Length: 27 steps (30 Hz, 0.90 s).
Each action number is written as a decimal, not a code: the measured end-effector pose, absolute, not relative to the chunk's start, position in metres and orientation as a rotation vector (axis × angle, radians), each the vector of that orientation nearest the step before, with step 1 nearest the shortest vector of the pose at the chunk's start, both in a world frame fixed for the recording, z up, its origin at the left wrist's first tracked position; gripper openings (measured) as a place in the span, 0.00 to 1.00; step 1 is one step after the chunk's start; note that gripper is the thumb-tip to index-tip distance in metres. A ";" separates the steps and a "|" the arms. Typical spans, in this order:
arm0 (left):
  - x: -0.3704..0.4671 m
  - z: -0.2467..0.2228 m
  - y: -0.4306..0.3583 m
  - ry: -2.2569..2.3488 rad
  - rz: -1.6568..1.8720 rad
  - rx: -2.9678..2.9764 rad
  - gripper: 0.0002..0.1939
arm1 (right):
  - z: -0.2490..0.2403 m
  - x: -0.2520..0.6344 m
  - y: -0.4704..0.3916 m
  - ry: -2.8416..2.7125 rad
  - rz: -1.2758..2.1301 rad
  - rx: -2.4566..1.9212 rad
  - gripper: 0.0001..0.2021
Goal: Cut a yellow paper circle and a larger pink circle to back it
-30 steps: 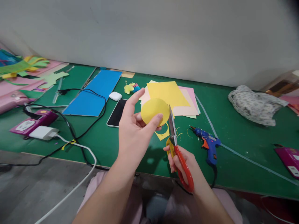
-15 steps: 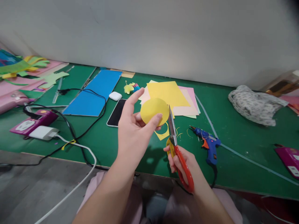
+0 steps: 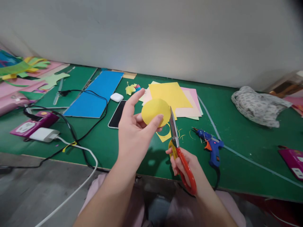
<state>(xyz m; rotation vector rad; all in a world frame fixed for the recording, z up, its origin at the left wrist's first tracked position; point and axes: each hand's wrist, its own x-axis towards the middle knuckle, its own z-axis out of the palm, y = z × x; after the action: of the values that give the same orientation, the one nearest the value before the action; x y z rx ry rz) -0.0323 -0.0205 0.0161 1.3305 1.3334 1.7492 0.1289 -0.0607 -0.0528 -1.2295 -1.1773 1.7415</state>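
My left hand [image 3: 137, 132] pinches a yellow paper circle [image 3: 155, 112] between thumb and fingers, with the index finger raised. Closed around the handles of a pair of scissors [image 3: 174, 132], my right hand [image 3: 187, 164] sits lower and to the right. One handle is red, the other yellow. The blades point up and lie along the circle's right edge. Below the circle, a yellow paper offcut [image 3: 164, 135] with a round cutout rests on the table, beside thin curled trimmings [image 3: 181, 136].
A stack of coloured paper [image 3: 168, 94] lies behind my hands. A blue glue gun [image 3: 211, 143] is at right, near a patterned cloth [image 3: 255, 105]. To the left are a phone [image 3: 115, 116], a white case [image 3: 116, 97], a blue board [image 3: 94, 94], and a purple power strip [image 3: 38, 121] with cables.
My left hand and the paper circle have shifted very slightly left. The scissors have barely moved, their tips still at the circle's right edge.
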 end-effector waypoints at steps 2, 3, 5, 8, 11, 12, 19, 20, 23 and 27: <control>-0.032 0.017 -0.021 1.331 1.754 1.319 0.34 | -0.052 0.129 -0.061 -1.169 1.744 -1.231 0.14; -0.032 0.017 -0.021 1.329 1.755 1.310 0.34 | -0.052 0.129 -0.061 -1.164 1.747 -1.225 0.14; -0.032 0.017 -0.020 1.325 1.753 1.294 0.34 | -0.052 0.129 -0.061 -1.154 1.753 -1.219 0.14; -0.033 0.018 -0.020 1.312 1.761 1.266 0.34 | -0.052 0.129 -0.061 -1.138 1.749 -1.251 0.13; -0.033 0.019 -0.020 1.296 1.775 1.236 0.34 | -0.051 0.129 -0.061 -1.138 1.736 -1.271 0.14; -0.033 0.019 -0.020 1.296 1.775 1.229 0.34 | -0.051 0.129 -0.061 -1.138 1.733 -1.270 0.14; -0.034 0.020 -0.020 1.337 1.762 1.251 0.35 | -0.052 0.129 -0.061 -1.146 1.727 -1.265 0.15; -0.034 0.020 -0.020 1.331 1.765 1.247 0.35 | -0.053 0.129 -0.061 -1.146 1.730 -1.261 0.15; -0.034 0.021 -0.021 1.313 1.773 1.213 0.35 | -0.053 0.130 -0.061 -1.145 1.736 -1.253 0.14; -0.034 0.022 -0.021 1.324 1.789 1.184 0.35 | -0.052 0.130 -0.061 -1.133 1.738 -1.262 0.13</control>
<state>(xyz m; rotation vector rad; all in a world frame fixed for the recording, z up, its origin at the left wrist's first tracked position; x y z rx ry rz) -0.0341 -0.0206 0.0219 1.1839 1.3240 1.7889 0.1296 -0.0607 -0.0524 -1.2623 -1.1325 1.7382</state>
